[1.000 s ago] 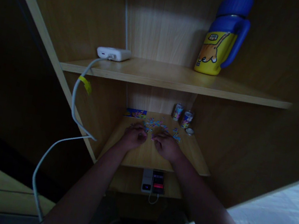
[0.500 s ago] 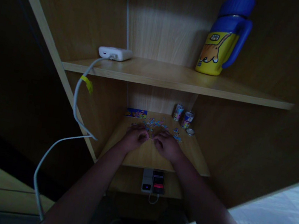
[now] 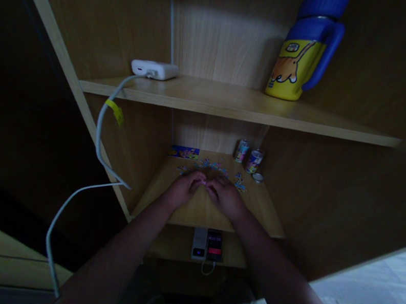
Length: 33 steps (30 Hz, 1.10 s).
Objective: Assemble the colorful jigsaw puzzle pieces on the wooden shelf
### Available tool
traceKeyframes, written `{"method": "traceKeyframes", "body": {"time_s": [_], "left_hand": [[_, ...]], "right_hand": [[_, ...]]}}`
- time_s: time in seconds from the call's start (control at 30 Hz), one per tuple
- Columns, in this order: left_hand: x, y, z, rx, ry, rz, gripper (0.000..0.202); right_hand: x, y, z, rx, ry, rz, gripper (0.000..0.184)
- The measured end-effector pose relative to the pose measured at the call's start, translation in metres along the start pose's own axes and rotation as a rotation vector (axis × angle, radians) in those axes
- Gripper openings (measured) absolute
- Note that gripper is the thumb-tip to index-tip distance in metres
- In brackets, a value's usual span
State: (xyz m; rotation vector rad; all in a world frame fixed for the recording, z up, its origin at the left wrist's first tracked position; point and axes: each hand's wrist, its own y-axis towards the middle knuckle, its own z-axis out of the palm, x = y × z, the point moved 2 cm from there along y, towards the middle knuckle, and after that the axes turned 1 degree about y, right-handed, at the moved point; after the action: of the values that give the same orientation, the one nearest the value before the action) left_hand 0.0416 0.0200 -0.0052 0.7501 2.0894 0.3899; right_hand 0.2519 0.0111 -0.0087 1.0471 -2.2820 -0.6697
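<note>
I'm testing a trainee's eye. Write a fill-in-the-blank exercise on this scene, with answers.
The mug has a ____ handle.
The tag on the cable is ____.
Near the puzzle pieces stand ____ cans.
The left hand is ____ from the cans than the right hand.
Blue; yellow; two; farther.

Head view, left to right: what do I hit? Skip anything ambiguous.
white box-like device → left hand → right hand → blue-and-yellow handled bottle

The head camera looks forward and down — into a shelved cabinet (image 3: 220, 46).
</note>
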Motion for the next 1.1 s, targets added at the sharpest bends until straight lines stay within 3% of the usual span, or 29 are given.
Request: {"method": "traceKeyframes", "body": {"time_s": [0.27,0.47,0.7,1.0,1.1], "left_hand": [[-0.005,-0.002,0.003,0.016,-0.040,-0.006,0.014],[0.006,0.001,0.006,-0.054,-0.117,-0.042,0.024],[0.013,0.002,0.010,-0.025,-0.227,-0.064,0.026],[0.015,0.005,0.011,-0.001,-0.247,-0.078,0.032],[0.013,0.005,0.009,-0.015,-0.185,-0.062,0.031]], "right_hand": [[-0.005,-0.002,0.002,-0.025,0.026,0.014,0.008],[-0.008,-0.003,0.007,0.020,0.057,0.047,0.011],[-0.011,-0.005,0.011,-0.008,0.074,0.091,0.026],[-0.005,-0.004,0.005,0.021,0.001,0.075,0.011],[-0.006,-0.004,0.001,-0.009,0.022,0.098,0.015]]}}
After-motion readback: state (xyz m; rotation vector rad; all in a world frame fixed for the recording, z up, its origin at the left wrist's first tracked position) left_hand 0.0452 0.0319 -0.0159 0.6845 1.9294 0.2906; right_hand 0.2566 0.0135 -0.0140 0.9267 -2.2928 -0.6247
